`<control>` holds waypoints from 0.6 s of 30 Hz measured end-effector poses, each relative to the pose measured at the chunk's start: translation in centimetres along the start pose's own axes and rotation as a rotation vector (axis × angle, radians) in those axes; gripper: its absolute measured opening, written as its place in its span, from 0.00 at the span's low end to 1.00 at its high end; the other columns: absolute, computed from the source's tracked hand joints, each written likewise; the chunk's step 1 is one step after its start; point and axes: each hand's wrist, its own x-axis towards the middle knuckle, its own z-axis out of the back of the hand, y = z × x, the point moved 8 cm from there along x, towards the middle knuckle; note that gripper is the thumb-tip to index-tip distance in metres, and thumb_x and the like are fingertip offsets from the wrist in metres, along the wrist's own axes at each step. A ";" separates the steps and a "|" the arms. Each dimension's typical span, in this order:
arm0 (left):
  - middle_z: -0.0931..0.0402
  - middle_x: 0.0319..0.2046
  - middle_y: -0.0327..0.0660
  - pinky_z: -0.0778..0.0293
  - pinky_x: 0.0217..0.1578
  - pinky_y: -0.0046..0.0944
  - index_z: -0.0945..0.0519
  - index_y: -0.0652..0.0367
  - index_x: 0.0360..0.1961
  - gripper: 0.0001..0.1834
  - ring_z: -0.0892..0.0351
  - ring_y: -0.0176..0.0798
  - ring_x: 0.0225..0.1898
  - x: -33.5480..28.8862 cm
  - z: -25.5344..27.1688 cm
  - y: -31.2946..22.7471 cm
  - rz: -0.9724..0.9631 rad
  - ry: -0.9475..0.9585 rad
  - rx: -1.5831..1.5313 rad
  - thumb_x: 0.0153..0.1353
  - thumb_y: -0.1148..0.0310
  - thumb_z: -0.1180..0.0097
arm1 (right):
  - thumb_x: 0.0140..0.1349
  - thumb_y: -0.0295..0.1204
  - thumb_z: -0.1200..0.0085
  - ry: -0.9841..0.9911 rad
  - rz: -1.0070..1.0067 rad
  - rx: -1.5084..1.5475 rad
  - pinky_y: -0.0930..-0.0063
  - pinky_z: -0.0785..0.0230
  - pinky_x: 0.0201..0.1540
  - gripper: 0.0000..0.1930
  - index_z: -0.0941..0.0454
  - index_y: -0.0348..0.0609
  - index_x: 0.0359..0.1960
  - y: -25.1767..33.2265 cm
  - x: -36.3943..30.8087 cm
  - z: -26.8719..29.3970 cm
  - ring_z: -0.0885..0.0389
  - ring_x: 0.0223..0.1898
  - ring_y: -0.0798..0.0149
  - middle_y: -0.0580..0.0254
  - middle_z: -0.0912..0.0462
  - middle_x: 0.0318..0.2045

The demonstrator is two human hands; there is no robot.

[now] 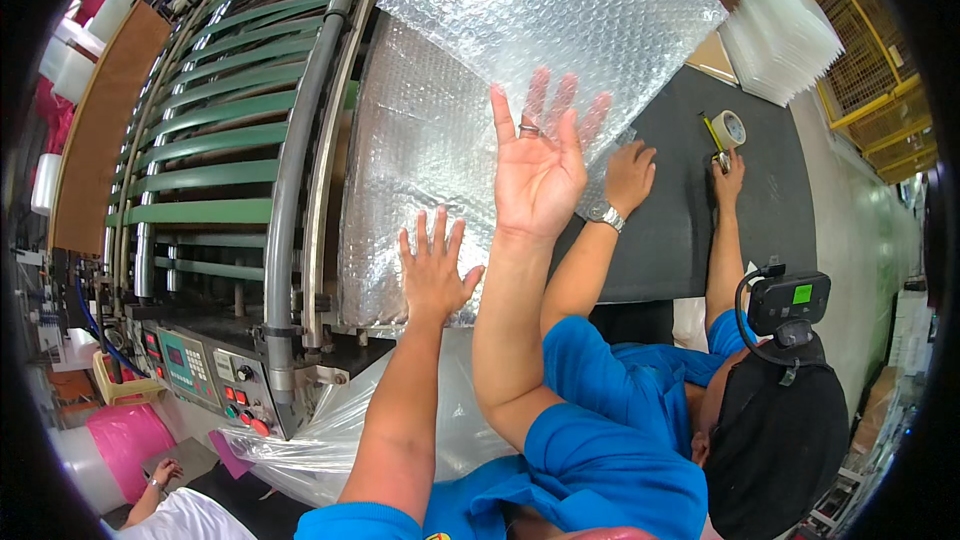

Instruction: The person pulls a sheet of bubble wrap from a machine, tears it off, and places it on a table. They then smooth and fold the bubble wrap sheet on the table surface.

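My left hand lies flat, fingers spread, on a stack of silvery bubble wrap. Raised to the right of it, palm up, is my right hand, with a ring on one finger and its fingers stretched apart. Above the stack a clear bubble wrap sheet slants across the view. Several right fingers show through this sheet from behind, while the thumb appears in front of its lower edge; no firm grip is visible. Beside my right hand, a co-worker's watch-wearing hand rests near the sheet's lower corner.
On the dark table lie a tape roll and a tape measure under the co-worker's other hand. White sheets are stacked behind. A green-belted machine with a control panel stands left. Clear film hangs in front.
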 end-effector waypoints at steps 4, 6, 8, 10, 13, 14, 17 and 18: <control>0.61 0.59 0.41 0.71 0.55 0.55 0.48 0.47 0.57 0.36 0.69 0.48 0.61 0.3 0.3 0.0 0.000 0.004 -0.051 0.48 0.44 0.60 | 0.56 0.23 0.63 -0.055 -0.016 0.031 0.54 0.38 0.48 0.15 0.42 0.34 0.46 0.0 0.6 1.3 0.32 0.45 0.52 0.46 0.33 0.43; 0.61 0.59 0.41 0.71 0.55 0.55 0.48 0.48 0.57 0.36 0.69 0.48 0.61 0.2 0.4 0.0 -0.005 0.006 -0.041 0.48 0.44 0.60 | 0.56 0.23 0.63 -0.080 -0.019 0.045 0.54 0.38 0.48 0.14 0.42 0.34 0.46 -0.1 0.7 1.8 0.32 0.45 0.52 0.46 0.33 0.43; 0.61 0.59 0.41 0.71 0.55 0.55 0.48 0.48 0.57 0.36 0.69 0.48 0.61 0.3 0.6 -0.2 -0.012 0.006 -0.058 0.48 0.44 0.61 | 0.56 0.23 0.63 -0.098 -0.012 0.057 0.54 0.38 0.48 0.14 0.42 0.34 0.46 0.1 0.8 2.3 0.32 0.45 0.52 0.46 0.33 0.43; 0.61 0.59 0.41 0.71 0.55 0.55 0.48 0.48 0.57 0.36 0.69 0.48 0.61 0.1 0.7 -0.3 -0.013 0.003 -0.066 0.48 0.44 0.61 | 0.56 0.23 0.63 -0.118 -0.016 0.078 0.54 0.38 0.48 0.14 0.41 0.34 0.45 0.0 0.8 2.8 0.32 0.45 0.52 0.46 0.33 0.43; 0.61 0.60 0.41 0.72 0.55 0.55 0.49 0.48 0.57 0.36 0.69 0.48 0.61 -0.4 0.1 0.0 0.005 -0.001 -0.063 0.48 0.43 0.61 | 0.57 0.23 0.63 -0.143 -0.034 0.100 0.54 0.38 0.48 0.14 0.41 0.33 0.45 -0.6 0.5 3.9 0.32 0.45 0.52 0.46 0.33 0.43; 0.62 0.60 0.41 0.72 0.56 0.55 0.49 0.48 0.57 0.36 0.69 0.48 0.61 -0.7 -0.1 0.3 0.016 0.003 -0.048 0.48 0.43 0.62 | 0.57 0.23 0.63 -0.148 -0.045 0.103 0.54 0.38 0.48 0.14 0.41 0.33 0.45 -1.1 0.4 4.4 0.32 0.45 0.52 0.46 0.33 0.43; 0.63 0.60 0.41 0.73 0.56 0.55 0.51 0.47 0.58 0.37 0.70 0.49 0.61 -0.7 -0.1 -0.5 -0.026 0.014 0.044 0.49 0.42 0.65 | 0.57 0.23 0.63 -0.128 -0.002 0.115 0.54 0.38 0.49 0.14 0.41 0.33 0.45 0.1 -0.9 4.7 0.32 0.45 0.52 0.46 0.33 0.43; 0.64 0.60 0.40 0.73 0.56 0.55 0.52 0.47 0.58 0.37 0.70 0.49 0.61 -0.5 -0.2 -0.8 -0.029 0.010 0.069 0.49 0.41 0.66 | 0.57 0.23 0.63 -0.105 0.013 0.098 0.54 0.38 0.49 0.14 0.41 0.33 0.45 0.4 -1.6 4.7 0.32 0.45 0.52 0.46 0.33 0.43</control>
